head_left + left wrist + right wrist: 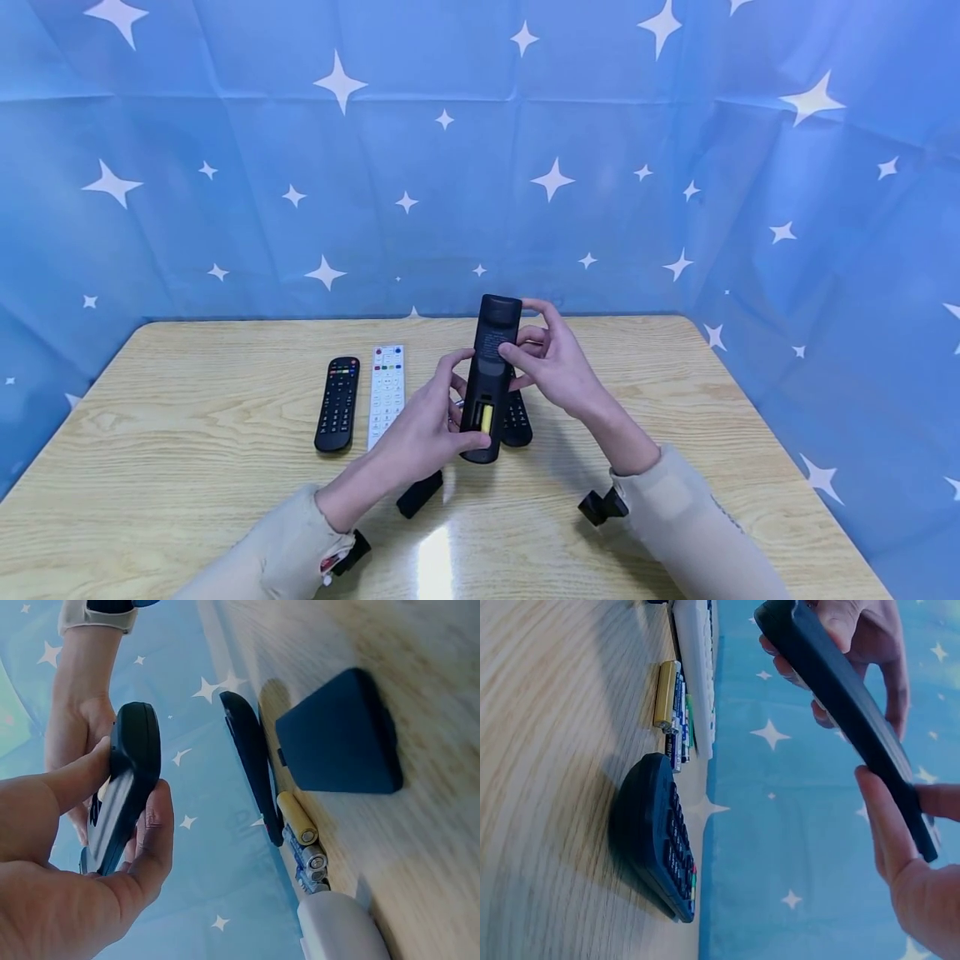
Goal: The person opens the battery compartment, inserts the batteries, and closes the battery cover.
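Note:
Both hands hold a black remote control (495, 367) above the table, its back turned toward me. The battery compartment near its lower end is uncovered, and a yellow battery (487, 419) lies in one side of it. My left hand (423, 417) grips the lower part, thumb beside the compartment. The right hand (555, 367) holds the upper part between thumb and fingers. A black battery cover (337, 739) lies on the table below the left hand. Close by, a gold battery (664, 696) and several blue-and-silver batteries (309, 859) lie together.
On the wooden table (225, 500), another black remote (338, 404) lies at left, with a white remote (387, 383) beside it. A third black remote (517, 421) lies partly hidden behind the held one. A blue star-patterned cloth (480, 167) hangs behind and at the sides.

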The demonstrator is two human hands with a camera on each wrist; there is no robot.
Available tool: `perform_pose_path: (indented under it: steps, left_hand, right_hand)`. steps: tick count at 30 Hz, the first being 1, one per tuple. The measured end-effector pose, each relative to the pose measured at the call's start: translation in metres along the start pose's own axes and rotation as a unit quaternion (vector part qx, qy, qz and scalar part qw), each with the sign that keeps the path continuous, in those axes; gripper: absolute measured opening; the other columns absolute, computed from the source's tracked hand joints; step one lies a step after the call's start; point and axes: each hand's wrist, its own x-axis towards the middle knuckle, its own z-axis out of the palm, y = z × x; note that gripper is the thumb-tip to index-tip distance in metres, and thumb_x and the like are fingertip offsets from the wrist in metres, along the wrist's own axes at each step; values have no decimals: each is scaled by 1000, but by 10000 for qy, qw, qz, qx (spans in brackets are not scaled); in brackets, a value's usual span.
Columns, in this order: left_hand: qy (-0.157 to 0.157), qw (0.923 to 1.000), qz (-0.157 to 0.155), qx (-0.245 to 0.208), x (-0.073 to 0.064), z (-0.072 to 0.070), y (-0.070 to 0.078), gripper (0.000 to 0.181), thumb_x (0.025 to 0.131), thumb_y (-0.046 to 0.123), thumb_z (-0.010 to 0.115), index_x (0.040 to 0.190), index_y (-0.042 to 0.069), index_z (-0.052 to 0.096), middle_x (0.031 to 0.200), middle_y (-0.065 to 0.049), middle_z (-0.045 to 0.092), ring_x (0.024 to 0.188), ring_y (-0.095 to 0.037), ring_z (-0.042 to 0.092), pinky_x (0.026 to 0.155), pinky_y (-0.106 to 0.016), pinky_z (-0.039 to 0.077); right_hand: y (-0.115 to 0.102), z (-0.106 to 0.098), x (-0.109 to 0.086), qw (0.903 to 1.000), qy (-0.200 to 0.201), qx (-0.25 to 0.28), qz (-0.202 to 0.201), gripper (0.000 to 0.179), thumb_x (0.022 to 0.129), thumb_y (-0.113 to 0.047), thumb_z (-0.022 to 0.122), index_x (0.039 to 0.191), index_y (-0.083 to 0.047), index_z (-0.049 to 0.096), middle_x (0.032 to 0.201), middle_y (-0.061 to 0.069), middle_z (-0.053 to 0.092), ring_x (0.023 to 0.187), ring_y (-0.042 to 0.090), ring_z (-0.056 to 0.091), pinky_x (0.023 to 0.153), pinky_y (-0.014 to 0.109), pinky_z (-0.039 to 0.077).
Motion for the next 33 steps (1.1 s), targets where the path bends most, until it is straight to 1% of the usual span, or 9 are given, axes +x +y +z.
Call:
perform_pose_path:
  steps: [4, 12, 14, 17, 20, 23, 28, 30, 33]
  left_hand:
    - [50, 10000, -14, -10, 0, 0, -1, 103, 80, 6, 89, 159, 20, 25, 111, -7, 58, 76, -13, 64, 66, -31, 59]
    - [-23, 9999, -77, -134, 1, -1, -3, 101, 78, 8, 91, 158, 15, 29, 112, -7, 58, 83, -15, 66, 71, -30, 59]
    - [-14, 9997, -89, -218, 2, -3, -4, 97, 78, 7, 91, 156, 13, 34, 115, -6, 57, 87, -18, 65, 74, -30, 60]
    - [142, 9998, -25, -156, 3, -9, -6, 85, 78, 3, 90, 150, 10, 44, 116, -7, 56, 93, -24, 64, 78, -34, 60]
    - [342, 9989, 69, 306, 4, -14, -8, 68, 80, 1, 88, 138, 8, 56, 114, -5, 58, 94, -25, 63, 79, -37, 58]
    - [299, 9958, 71, 862, 5, -19, -10, 48, 84, 2, 85, 127, 7, 64, 108, -3, 60, 93, -23, 63, 78, -35, 56]
    - [-235, 9893, -167, 1431, 8, -16, -15, 23, 90, 1, 78, 112, 0, 71, 101, -8, 64, 84, -19, 62, 74, -31, 54]
    - [-434, 9849, -191, 1666, 9, -12, -17, 20, 90, 0, 77, 110, -3, 71, 101, -12, 65, 85, -19, 62, 75, -33, 55]
    - [-649, 9755, -55, 2101, 9, -8, -19, 19, 90, -1, 76, 108, -5, 72, 103, -14, 66, 90, -24, 65, 79, -38, 57]
  right_hand:
    - [1, 0, 1, 9999, -104, -12, -119, 63, 100, -1, 64, 152, -14, 31, 101, 24, 62, 92, 35, 71, 65, 54, 62]
    - [6, -4, 1, 9999, -88, 65, 55, 62, 100, -1, 64, 152, -14, 32, 105, 24, 63, 94, 34, 70, 67, 55, 62]
    - [6, -5, 0, 9999, -92, 63, 85, 63, 100, -1, 65, 152, -12, 31, 105, 24, 63, 94, 34, 70, 67, 55, 62]
    - [7, -8, 0, 9999, -56, 57, 136, 64, 100, 0, 64, 153, -13, 31, 106, 24, 63, 94, 34, 70, 67, 55, 62]
    - [8, -10, -1, 9998, -30, 59, 193, 65, 100, 0, 64, 154, -13, 30, 107, 24, 63, 93, 34, 70, 68, 55, 62]
    - [10, -13, -2, 9997, -29, 99, 214, 65, 100, 1, 64, 154, -14, 30, 106, 24, 62, 93, 34, 70, 68, 55, 61]
    - [13, -17, -2, 9997, -27, 137, 218, 66, 100, 1, 64, 155, -13, 29, 105, 23, 62, 93, 33, 71, 68, 55, 61]
    - [14, -18, -2, 9996, 0, 135, 239, 67, 99, 1, 64, 155, -12, 29, 105, 24, 62, 92, 33, 71, 68, 55, 61]
    - [15, -19, -2, 9996, 45, 105, 274, 68, 99, 1, 64, 156, -12, 28, 105, 24, 62, 92, 33, 71, 68, 55, 61]
